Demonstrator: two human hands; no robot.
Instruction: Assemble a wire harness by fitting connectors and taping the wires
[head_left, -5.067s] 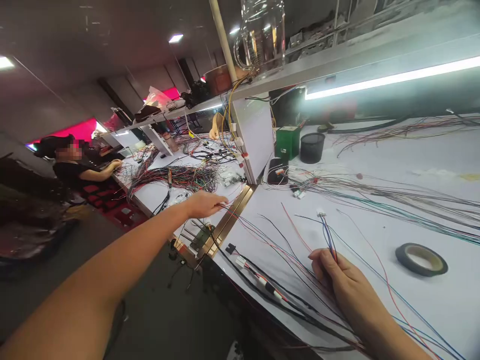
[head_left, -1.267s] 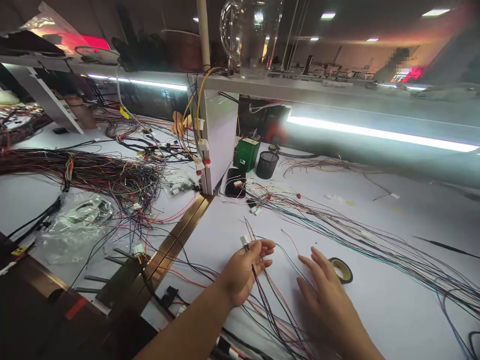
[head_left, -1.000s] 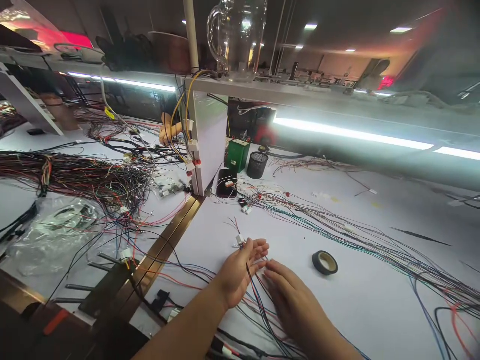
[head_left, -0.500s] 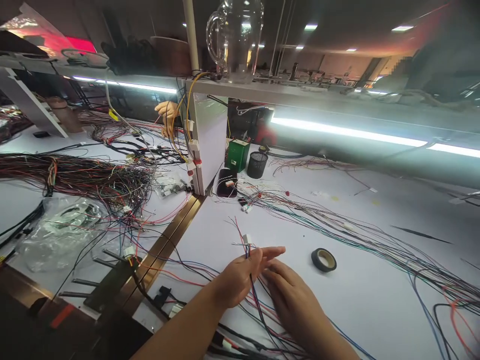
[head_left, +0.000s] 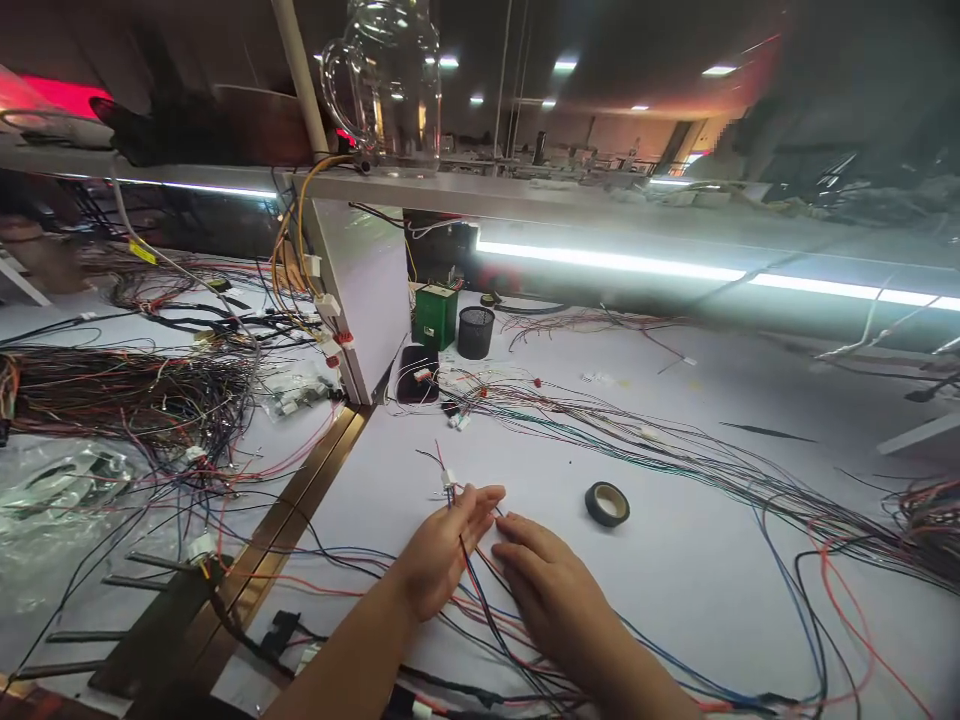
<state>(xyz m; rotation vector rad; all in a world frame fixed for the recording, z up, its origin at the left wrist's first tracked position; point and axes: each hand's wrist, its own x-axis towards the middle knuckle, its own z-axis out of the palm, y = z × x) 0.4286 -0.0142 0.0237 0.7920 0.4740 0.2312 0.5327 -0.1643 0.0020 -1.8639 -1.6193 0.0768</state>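
My left hand (head_left: 442,555) is closed on a bundle of thin wires (head_left: 480,590), with the thumb pressed over them. Just above the thumb a small white connector (head_left: 448,479) sticks up, with loose red and dark wire ends beyond it. Close beside it, on the right, my right hand (head_left: 551,575) has its fingers curled together, and a thin dark wire shows at their tips. How the right fingers grip it is mostly hidden. Below both hands the bundle's wires run down across the white table. A roll of black tape (head_left: 607,504) lies to the right of my right hand.
A long wire bundle (head_left: 637,440) crosses the table behind my hands. At the back stand a green box (head_left: 435,317) and a black mesh cup (head_left: 475,333). To the left are a metal-edged seam (head_left: 300,500), a pronged fixture (head_left: 142,630) and a wire heap (head_left: 150,395).
The view has swung to the right, so most things sit further left. My right fingers are a little further from my left hand. The left hand still holds the wires.
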